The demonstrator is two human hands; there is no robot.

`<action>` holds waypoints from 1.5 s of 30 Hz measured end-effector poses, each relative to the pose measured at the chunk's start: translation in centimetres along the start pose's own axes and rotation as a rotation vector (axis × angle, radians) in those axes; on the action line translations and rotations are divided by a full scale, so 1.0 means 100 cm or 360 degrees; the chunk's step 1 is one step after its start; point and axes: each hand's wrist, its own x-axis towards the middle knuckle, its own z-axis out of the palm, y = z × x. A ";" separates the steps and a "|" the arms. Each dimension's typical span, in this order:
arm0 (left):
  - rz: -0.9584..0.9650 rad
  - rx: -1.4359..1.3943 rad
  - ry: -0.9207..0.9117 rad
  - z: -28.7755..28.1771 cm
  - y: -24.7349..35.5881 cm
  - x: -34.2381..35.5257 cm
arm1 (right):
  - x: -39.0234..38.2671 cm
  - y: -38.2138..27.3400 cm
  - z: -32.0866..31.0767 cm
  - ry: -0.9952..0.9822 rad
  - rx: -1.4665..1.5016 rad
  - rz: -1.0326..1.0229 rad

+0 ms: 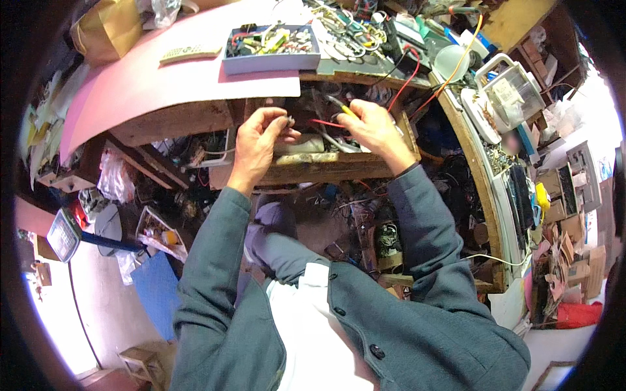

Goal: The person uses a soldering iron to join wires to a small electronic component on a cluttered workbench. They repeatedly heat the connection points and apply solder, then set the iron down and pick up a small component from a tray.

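My left hand [256, 142] is raised over an open drawer, thumb and fingertips pinched on a small grey metallic part [290, 121], too small to name. To its right my right hand [377, 132] is closed around a thin red test probe [326, 122], which points left toward that part without touching it. A yellow-handled tool [349, 112] with a dark end also sticks out of the right fist; its kind is not clear. A red lead [405, 83] runs from behind that hand up to a meter [407, 32] on the bench.
On a pink sheet [156, 85] covering the bench stands a blue-grey box [270, 62] of small parts. Tangled wires [342, 29] lie beside it. The wooden drawer front [306, 171] is close below my hands. At right are a clear plastic container [512, 94] and an orange cable [466, 55].
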 end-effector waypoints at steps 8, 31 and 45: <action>-0.0031 0.0112 0.0013 -0.002 -0.001 0.001 | 0.004 0.007 0.025 -0.0229 -0.0196 -0.0568; 0.0016 0.0103 0.0149 0.006 0.005 -0.003 | 0.021 0.009 0.043 -0.0069 -0.0964 -0.0212; 0.0008 0.0243 0.0040 0.005 0.005 -0.002 | 0.038 0.032 0.059 -0.0244 -0.0886 0.0124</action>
